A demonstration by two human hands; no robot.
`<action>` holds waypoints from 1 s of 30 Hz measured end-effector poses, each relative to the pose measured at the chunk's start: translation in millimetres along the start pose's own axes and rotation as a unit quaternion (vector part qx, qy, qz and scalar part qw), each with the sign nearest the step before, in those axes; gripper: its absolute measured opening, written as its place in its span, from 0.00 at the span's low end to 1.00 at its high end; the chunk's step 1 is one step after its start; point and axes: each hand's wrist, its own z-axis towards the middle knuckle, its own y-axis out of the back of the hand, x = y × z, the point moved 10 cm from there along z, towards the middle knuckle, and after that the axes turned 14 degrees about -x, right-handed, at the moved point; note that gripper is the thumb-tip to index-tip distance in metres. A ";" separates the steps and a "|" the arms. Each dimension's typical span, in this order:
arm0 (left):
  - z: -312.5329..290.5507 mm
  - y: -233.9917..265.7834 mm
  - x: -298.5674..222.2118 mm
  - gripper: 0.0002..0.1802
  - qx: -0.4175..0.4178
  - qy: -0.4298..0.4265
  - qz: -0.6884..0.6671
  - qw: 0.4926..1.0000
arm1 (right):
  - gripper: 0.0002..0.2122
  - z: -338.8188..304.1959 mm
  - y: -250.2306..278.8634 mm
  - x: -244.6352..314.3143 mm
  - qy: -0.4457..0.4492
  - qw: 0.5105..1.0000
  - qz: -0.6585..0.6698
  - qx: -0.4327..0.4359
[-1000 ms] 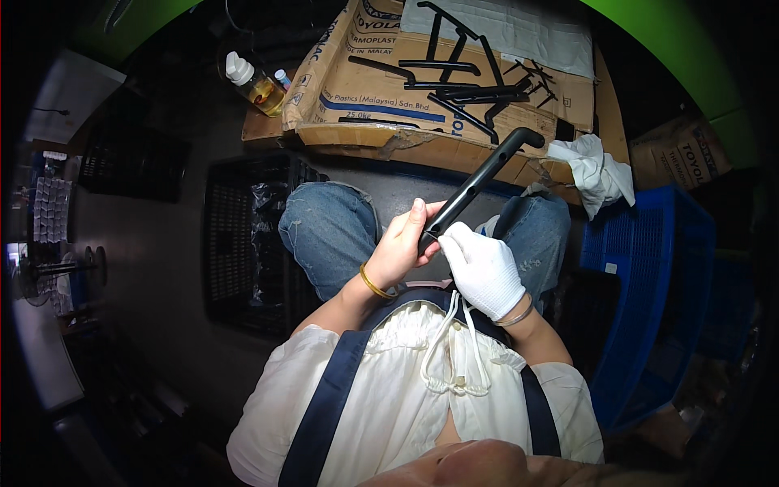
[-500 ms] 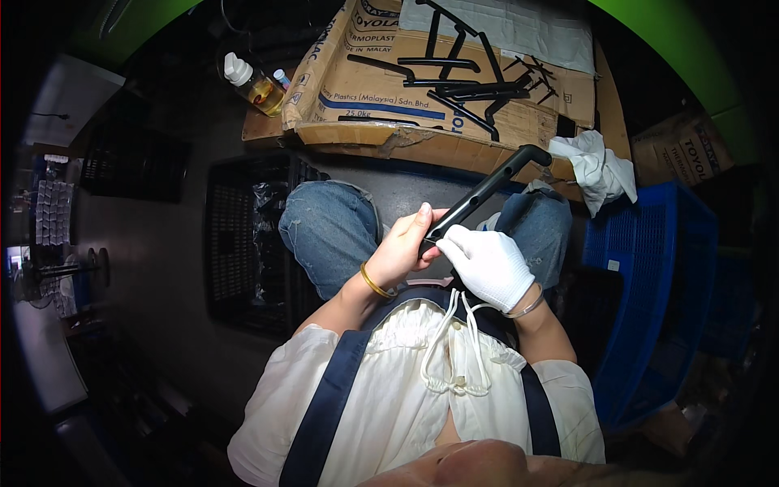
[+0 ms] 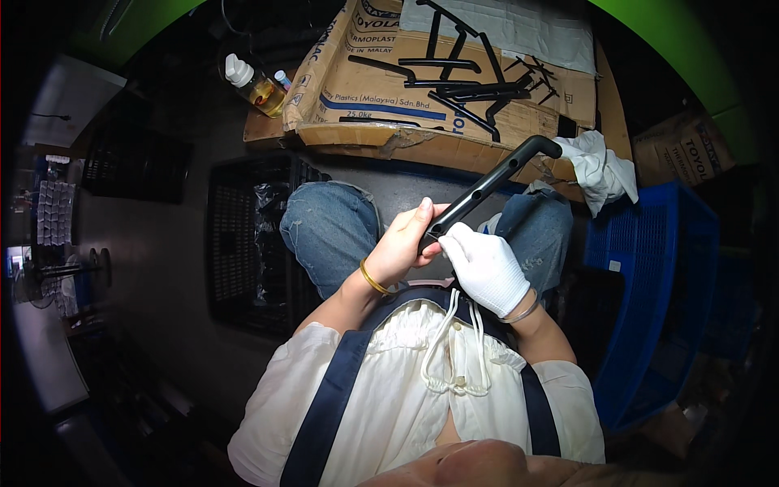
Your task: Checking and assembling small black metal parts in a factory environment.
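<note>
My bare left hand is wrapped around the near end of a black plastic handle. The handle slants up to the right over my lap, its bent tip by a crumpled white cloth. Several holes show along its upper face. In a white knit glove, my right hand is closed in a pinch against the handle's near end. Something thin shows at its fingertips, too small to name. More black handles lie in the flattened cardboard box ahead, some crossing each other.
A bottle of yellowish liquid with a white cap stands left of the cardboard. Small black pieces lie at its right. A black crate sits on the floor at left, a blue crate at right. A fan stands far left.
The handle has turned slightly in my left hand, and its bent end now points more to the right and sits a little higher. My gloved right hand has shifted slightly at the near end.
</note>
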 end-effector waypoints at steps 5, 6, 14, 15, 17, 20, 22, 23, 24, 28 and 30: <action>3.0 1.6 7.4 0.30 0.019 0.006 -0.008 1.000 | 0.06 1.7 -5.5 -10.1 -0.061 0.995 -0.006 0.074; 5.3 4.0 13.3 0.30 0.014 0.020 -0.020 1.000 | 0.07 -1.1 -12.4 -17.1 -0.087 0.989 -0.016 0.120; 3.4 12.6 -13.7 0.21 -0.131 -0.277 0.147 0.941 | 0.09 -16.1 -16.9 -89.3 -0.339 0.866 0.327 -0.167; -2.6 12.2 -16.0 0.23 -0.162 -0.325 0.211 0.908 | 0.09 -13.6 -16.2 -89.1 -0.339 0.866 0.327 -0.168; -22.7 -3.6 -23.1 0.25 -0.189 -0.433 0.362 0.803 | 0.09 -19.8 -30.7 -97.3 -0.452 0.748 0.456 -0.169; -19.6 -5.1 -8.9 0.22 -0.174 -0.392 0.366 0.826 | 0.09 -14.8 -30.2 -95.1 -0.449 0.708 0.506 -0.203; 1.1 2.9 15.7 0.19 -0.079 -0.269 0.216 0.935 | 0.12 -11.5 -37.5 -89.1 -0.428 0.678 0.583 -0.131; 10.0 -3.0 29.9 0.18 0.003 -0.137 0.081 0.987 | 0.13 -12.5 -43.1 -83.5 -0.436 0.670 0.596 -0.079; 8.5 -10.2 29.8 0.16 0.035 -0.103 0.007 0.994 | 0.13 -13.7 -44.3 -80.9 -0.437 0.687 0.578 -0.057; 9.9 -9.4 25.3 0.22 0.057 -0.067 -0.113 0.990 | 0.14 -19.6 -30.5 -79.5 -0.434 0.741 0.502 -0.100; 9.0 -5.3 16.8 0.29 0.038 -0.130 -0.120 0.984 | 0.12 -30.8 -18.8 -88.0 -0.414 0.801 0.410 -0.137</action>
